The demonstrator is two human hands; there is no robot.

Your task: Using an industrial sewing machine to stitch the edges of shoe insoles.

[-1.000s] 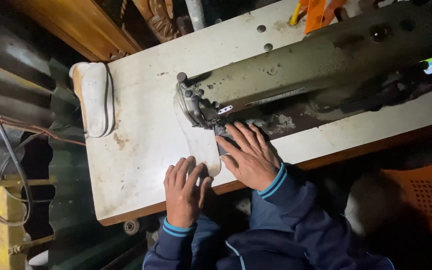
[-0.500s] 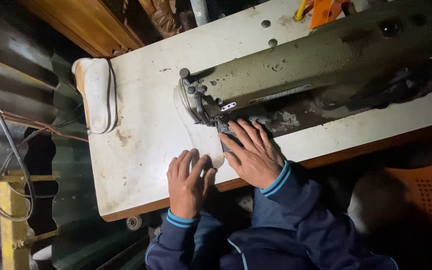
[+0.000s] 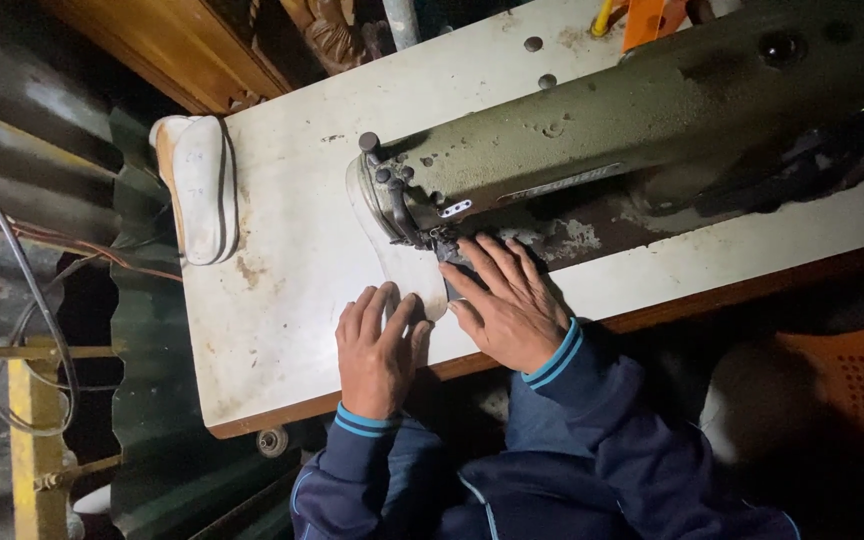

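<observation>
- Left hand [image 3: 377, 350] lies flat, fingers spread, pressing the near end of a white shoe-sole piece [image 3: 397, 262] on the sewing table [image 3: 282, 300].
- Right hand [image 3: 507, 300] also flat and open (gripping nothing), fingertips beside the needle area of the olive sewing machine [image 3: 632, 120].
- The piece runs under the machine's head.

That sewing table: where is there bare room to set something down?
Bare tabletop lies between the shoe sole and the left hand. It is crowded where both hands, the right hand too, press the white piece under the sewing machine.

White table [image 3: 282, 330] with sewing machine [image 3: 642, 110], shoe sole [image 3: 197, 185]
</observation>
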